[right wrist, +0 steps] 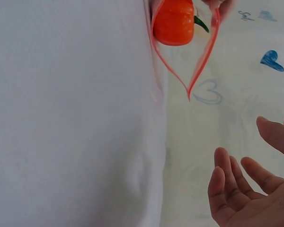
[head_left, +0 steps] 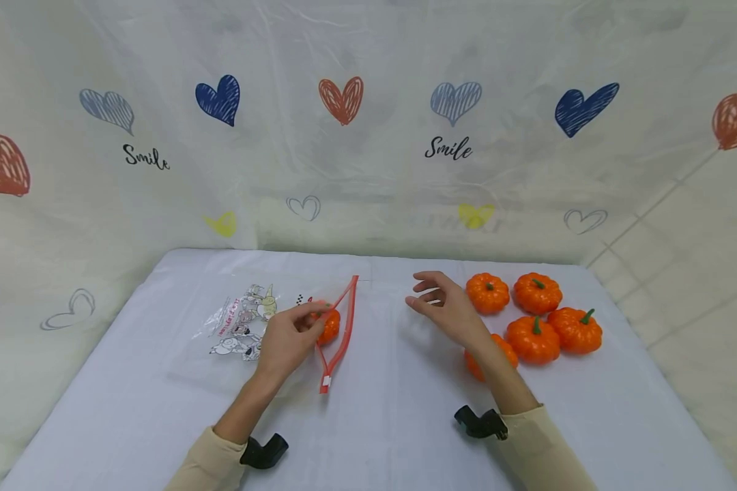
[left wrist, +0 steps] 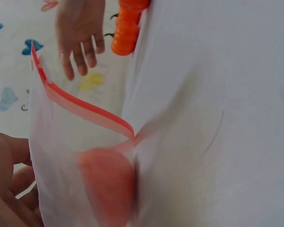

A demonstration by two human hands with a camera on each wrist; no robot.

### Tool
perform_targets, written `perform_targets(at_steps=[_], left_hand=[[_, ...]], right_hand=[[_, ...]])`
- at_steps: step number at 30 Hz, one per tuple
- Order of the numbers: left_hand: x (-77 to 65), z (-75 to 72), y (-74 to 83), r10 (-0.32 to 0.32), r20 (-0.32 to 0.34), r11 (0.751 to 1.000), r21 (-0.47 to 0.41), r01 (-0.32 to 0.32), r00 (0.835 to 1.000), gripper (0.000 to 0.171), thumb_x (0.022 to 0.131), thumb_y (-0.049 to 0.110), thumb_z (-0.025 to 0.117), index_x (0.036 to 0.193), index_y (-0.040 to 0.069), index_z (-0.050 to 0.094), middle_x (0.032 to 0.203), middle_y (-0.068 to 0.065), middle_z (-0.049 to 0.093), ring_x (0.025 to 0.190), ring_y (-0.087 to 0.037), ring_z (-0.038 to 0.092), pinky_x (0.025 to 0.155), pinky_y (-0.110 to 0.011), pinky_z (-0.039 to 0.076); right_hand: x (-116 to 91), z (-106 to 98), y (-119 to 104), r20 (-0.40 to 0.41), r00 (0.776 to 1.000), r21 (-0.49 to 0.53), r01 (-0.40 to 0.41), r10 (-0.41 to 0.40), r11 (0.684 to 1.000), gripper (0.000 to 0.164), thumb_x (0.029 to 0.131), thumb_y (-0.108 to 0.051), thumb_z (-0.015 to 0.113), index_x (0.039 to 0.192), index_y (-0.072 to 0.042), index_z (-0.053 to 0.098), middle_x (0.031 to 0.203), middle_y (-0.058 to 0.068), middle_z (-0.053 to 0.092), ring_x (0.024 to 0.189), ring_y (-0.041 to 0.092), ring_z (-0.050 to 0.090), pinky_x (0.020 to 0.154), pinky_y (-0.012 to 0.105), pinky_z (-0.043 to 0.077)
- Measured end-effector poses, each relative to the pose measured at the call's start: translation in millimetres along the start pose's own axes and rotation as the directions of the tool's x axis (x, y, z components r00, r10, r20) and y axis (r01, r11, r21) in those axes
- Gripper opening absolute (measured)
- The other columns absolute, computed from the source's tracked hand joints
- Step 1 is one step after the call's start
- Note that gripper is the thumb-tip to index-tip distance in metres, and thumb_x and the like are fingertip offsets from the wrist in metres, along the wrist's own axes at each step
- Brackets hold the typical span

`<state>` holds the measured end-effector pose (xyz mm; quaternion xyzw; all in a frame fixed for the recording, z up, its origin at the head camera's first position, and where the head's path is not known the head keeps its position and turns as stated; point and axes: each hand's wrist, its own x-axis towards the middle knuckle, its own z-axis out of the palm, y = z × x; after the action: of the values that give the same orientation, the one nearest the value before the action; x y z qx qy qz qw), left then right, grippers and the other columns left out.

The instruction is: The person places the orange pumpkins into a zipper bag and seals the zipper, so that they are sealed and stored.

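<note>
The zip-lock bag [head_left: 264, 320] lies on the white table [head_left: 368, 409], its red-edged mouth [head_left: 341, 327] held open by the left hand [head_left: 291, 337], which pinches the upper lip. One small orange pumpkin [head_left: 329, 325] sits just inside the mouth. The right hand [head_left: 445, 307] hovers empty, fingers relaxed and spread, between the bag and five more pumpkins [head_left: 534, 314] grouped to its right.

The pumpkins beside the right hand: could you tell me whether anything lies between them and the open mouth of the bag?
Nothing visible does. The right hand hovers open over bare tablecloth, between the loose pumpkins and the bag, whose red mouth the left hand holds open. One pumpkin already sits just inside.
</note>
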<state>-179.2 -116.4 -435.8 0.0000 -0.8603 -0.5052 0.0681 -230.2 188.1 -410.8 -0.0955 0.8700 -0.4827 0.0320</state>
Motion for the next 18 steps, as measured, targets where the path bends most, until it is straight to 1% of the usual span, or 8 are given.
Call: perform_targets(at_steps=[7,10,18], left_hand=[[0.9,-0.1,-0.1,0.002,-0.003,1.0,-0.008,-0.002,1.0,0.023,0.095,0.023,0.076,0.117,0.024,0.08,0.083,-0.005,0.063,0.078,-0.021,0.055,0.057,-0.019,0.044],[0.9,-0.3,0.0,0.001,-0.001,1.0,-0.01,-0.001,1.0,0.022,0.095,0.023,0.076,0.116,0.024,0.08,0.083,-0.006,0.062,0.078,-0.021,0.055,0.057,-0.019,0.044],[-0.1,-0.5,-0.4,0.017,0.001,1.0,-0.018,-0.017,1.0,0.022,0.095,0.022,0.076,0.117,0.022,0.08,0.082,-0.006,0.061,0.076,-0.021,0.054,0.056,-0.019,0.041]], right_hand=[[1,-14,4,0.001,1.0,0.012,-0.022,0.022,1.0,0.06,0.097,-0.037,0.074,0.149,-0.017,0.051,0.139,0.019,0.061,0.118,0.031,0.066,0.1,0.045,0.058],[0,-19,6,0.002,1.0,-0.005,-0.028,0.028,1.0,0.061,0.098,-0.039,0.072,0.15,-0.016,0.049,0.141,0.02,0.059,0.12,0.032,0.065,0.102,0.047,0.057],[-4,-35,12,-0.038,0.999,-0.016,-0.033,0.032,0.999,0.064,0.097,-0.044,0.071,0.151,-0.016,0.049,0.141,0.017,0.059,0.124,0.033,0.063,0.103,0.05,0.056]])
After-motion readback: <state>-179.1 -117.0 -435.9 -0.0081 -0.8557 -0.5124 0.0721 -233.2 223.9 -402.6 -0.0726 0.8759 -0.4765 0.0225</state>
